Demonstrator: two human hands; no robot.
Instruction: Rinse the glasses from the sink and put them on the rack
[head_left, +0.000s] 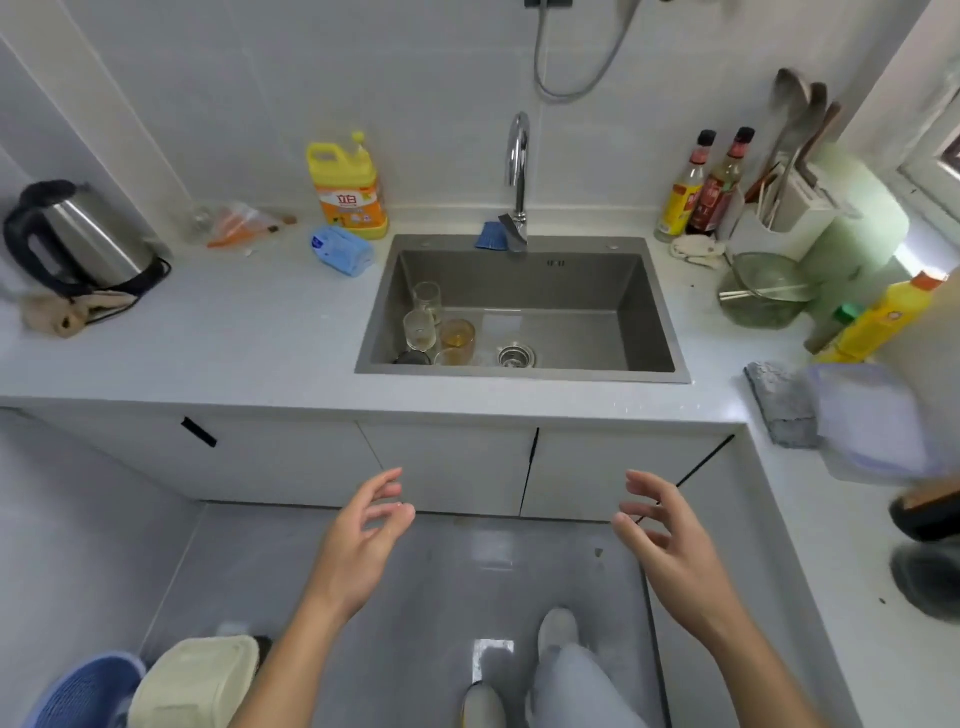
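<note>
Several glasses stand in the left part of the grey steel sink (649, 312): a tall clear glass (427, 299), a stemmed clear glass (420, 330), an amber glass (457, 333), another amber one (453, 357) and a dark one (412, 357) at the front. The chrome tap (518, 171) rises behind the sink. My left hand (366, 535) and my right hand (662, 530) hover in front of the cabinet doors, below the counter edge, fingers loosely spread, both holding nothing. No rack is clearly in view.
A kettle (83, 236) and yellow detergent jug (349, 187) sit on the left counter. Sauce bottles (701, 187), a utensil holder (789, 208), a metal strainer (763, 293) and a yellow bottle (883, 322) stand right. A grey cloth (779, 405) and plastic container (872, 421) lie near the right edge.
</note>
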